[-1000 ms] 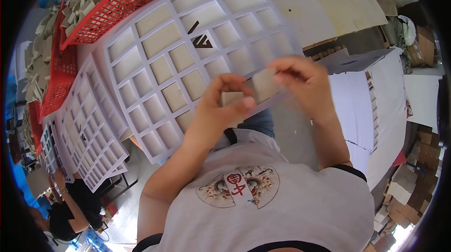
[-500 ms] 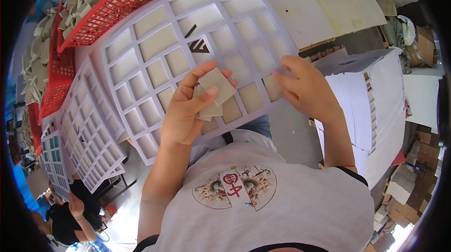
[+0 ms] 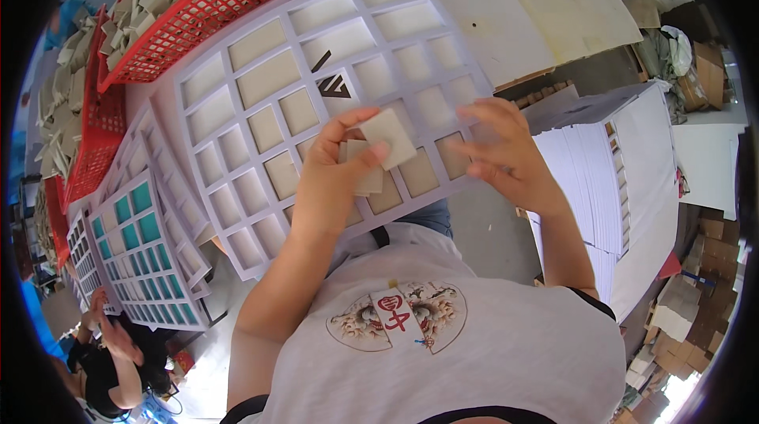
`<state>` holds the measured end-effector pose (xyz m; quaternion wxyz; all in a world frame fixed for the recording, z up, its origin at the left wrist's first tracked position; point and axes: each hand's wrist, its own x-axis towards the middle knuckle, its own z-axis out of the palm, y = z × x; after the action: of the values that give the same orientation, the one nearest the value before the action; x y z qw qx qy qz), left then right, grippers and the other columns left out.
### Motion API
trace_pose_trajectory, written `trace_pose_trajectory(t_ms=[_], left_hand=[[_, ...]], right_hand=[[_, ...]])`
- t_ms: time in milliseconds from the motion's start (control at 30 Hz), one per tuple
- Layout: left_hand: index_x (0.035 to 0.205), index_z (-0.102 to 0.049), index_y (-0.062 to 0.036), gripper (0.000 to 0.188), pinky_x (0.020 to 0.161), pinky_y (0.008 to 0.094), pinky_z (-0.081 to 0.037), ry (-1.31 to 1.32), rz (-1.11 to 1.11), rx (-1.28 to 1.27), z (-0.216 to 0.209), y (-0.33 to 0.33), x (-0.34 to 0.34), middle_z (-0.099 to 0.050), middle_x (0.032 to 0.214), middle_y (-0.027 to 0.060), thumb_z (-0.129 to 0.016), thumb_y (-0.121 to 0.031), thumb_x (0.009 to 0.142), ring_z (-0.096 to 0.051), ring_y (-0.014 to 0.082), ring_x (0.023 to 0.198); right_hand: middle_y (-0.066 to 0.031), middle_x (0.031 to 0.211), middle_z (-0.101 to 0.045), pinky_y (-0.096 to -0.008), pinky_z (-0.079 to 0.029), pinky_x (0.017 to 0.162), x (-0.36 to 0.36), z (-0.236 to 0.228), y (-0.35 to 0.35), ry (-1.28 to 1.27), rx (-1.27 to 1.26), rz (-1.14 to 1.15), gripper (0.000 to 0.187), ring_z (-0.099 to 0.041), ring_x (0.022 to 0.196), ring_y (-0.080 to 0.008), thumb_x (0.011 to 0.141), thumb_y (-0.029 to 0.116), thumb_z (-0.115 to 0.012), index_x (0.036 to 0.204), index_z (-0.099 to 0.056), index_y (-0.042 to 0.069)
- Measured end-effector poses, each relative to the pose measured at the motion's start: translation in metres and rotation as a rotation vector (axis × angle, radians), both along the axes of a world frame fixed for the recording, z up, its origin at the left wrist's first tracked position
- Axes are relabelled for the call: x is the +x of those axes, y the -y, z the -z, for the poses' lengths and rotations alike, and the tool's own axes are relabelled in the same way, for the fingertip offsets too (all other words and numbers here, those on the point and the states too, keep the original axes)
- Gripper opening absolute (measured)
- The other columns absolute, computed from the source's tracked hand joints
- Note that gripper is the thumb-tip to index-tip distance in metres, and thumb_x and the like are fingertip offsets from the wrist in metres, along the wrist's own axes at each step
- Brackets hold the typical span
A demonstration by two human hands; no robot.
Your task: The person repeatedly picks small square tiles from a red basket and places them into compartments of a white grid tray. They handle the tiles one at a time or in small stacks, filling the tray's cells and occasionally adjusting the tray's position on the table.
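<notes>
Your left hand (image 3: 332, 179) is curled shut on a small stack of beige square cardboard tiles (image 3: 379, 151). The top tile sits fanned off the stack, pinched under your thumb, probably so it can be peeled off singly. The stack hovers just above the near edge of the white grid tray (image 3: 316, 100), not resting on it.

Your right hand (image 3: 506, 155) is half open, fingers spread and bent, fingertips down on the tray's near right corner. It grips nothing that I can see. It looks to be pressing or seating something in a cell there, but the fingers hide the cell itself, so I can't tell.

The tray is a white die-cut frame with square and oblong pockets. Most pockets show the same beige as the tiles; from this view I can't tell filled pockets from bare backing. Two dark chevron marks (image 3: 332, 84) lie in mid-tray cells.

Around you:
- Red plastic baskets (image 3: 205, 5) at far left, heaped with loose beige tiles, within left-hand reach as the supply.
- More grid trays (image 3: 134, 242) stacked at left, the nearest with teal cells.
- A stack of white sheets (image 3: 601, 179) just right of your right forearm.
- Another person (image 3: 111, 353) lower left, well apart from your hands.
</notes>
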<state>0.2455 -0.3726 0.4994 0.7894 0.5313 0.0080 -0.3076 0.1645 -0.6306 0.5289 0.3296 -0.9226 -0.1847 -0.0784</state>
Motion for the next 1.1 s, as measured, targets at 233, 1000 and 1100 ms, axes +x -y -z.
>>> trace_pose_trajectory(t_ms=[233,1000,1100], left_hand=[[0.118,-0.062,-0.0087,0.036,0.074,0.0225,-0.048,0.221,0.207,0.215,-0.022,0.016,-0.021,-0.061,0.097,0.0,-0.07,0.0,0.085,-0.056,0.008,0.092],[0.111,-0.064,-0.0016,0.019,0.071,0.0229,-0.045,0.52,-1.645,1.146,-0.006,-0.377,-0.051,-0.064,0.102,0.0035,-0.062,-0.009,0.094,-0.054,0.0092,0.081],[0.11,-0.061,0.005,0.029,0.08,0.0306,-0.05,0.439,-1.83,1.314,0.059,-0.497,-0.135,-0.065,0.103,0.0119,-0.065,-0.018,0.093,-0.062,0.0184,0.09]], right_hand=[[-0.0028,0.102,-0.066,-0.0254,-0.047,0.08,0.004,-0.013,-0.031,-0.355,0.608,0.292,0.028,-0.059,0.087,-0.0099,0.082,-0.004,-0.068,0.109,-0.07,0.002],[-0.0013,0.098,-0.063,-0.0279,-0.047,0.081,0.011,0.048,0.036,-0.335,0.418,0.552,0.043,-0.056,0.088,-0.0114,0.078,0.006,-0.072,0.12,-0.063,0.003],[-0.0026,0.1,-0.062,-0.0274,-0.046,0.08,0.038,0.054,0.049,-0.35,0.302,0.529,0.04,-0.055,0.088,-0.0114,0.081,0.007,-0.07,0.12,-0.063,0.002]])
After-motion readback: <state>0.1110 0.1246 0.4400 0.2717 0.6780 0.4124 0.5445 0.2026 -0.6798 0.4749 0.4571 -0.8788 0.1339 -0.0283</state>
